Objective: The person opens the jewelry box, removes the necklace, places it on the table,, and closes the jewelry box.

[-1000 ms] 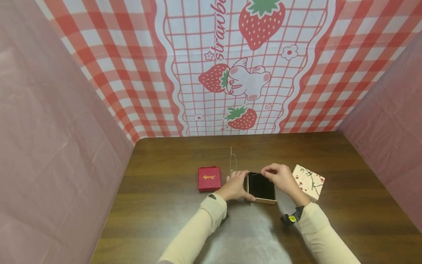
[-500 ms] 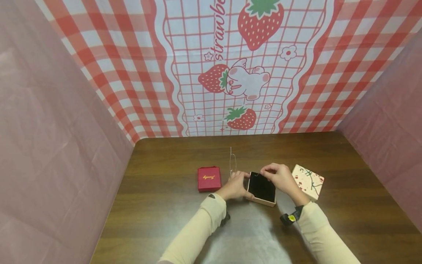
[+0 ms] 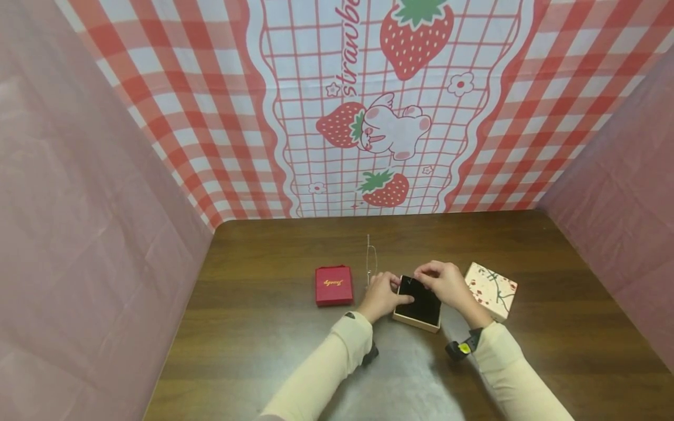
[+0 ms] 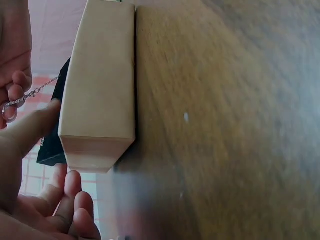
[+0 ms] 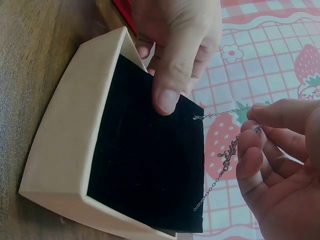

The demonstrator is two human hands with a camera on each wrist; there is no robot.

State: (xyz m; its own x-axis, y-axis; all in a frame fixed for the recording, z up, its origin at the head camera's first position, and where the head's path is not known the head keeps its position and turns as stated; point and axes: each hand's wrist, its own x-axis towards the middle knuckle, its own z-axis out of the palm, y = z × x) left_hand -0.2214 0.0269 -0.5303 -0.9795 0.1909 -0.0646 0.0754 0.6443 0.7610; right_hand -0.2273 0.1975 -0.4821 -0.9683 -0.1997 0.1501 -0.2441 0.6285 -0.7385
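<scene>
A cream jewelry box (image 3: 416,323) stands on the table with a black velvet pad (image 5: 145,150) in it. The pad's far edge tilts up out of the box. My left hand (image 3: 381,295) pinches that edge, thumb on the velvet and fingers behind. Beyond the edge, my right hand (image 3: 447,283) pinches a fine silver chain (image 5: 231,152) with small charms between thumb and fingertips. Two strands of the chain run from the fingers to the pad, one ending near its corner. In the left wrist view the chain (image 4: 34,93) hangs beside the box's opening.
A red box (image 3: 334,285) with gold lettering stands left of my left hand. A floral-patterned lid (image 3: 492,289) lies right of my right hand. Behind my left hand, another thin silver chain (image 3: 368,241) is laid out on the wooden table (image 3: 253,327).
My left thumb has moved from the box's near corner onto the velvet pad. The box has turned slightly, its near side shifting toward me. My right hand has moved slightly left.
</scene>
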